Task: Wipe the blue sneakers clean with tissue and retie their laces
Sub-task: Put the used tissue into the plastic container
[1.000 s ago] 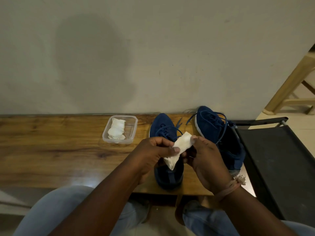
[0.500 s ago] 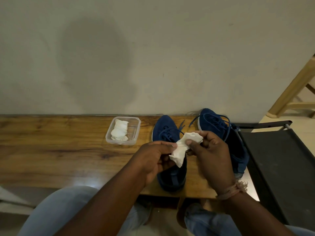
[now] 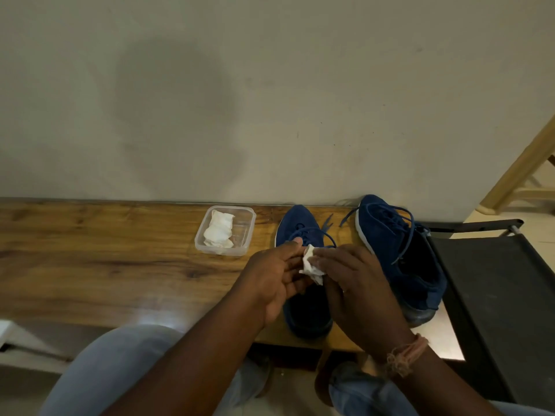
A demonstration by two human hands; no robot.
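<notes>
Tissue (image 3: 311,264) sits pinched between your left hand (image 3: 277,279) and right hand (image 3: 359,291), bunched for wiping the near sneaker (image 3: 300,232) at twelve o'clock beneath them.

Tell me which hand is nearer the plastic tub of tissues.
Left. The left hand sits just right of and below the plastic tub, over the near sneaker. The right hand lies farther right, beyond the held tissue.

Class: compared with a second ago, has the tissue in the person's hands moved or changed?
Yes. The tissue is now scrunched smaller between both hands, sitting lower over the near sneaker, which stayed put.
</notes>
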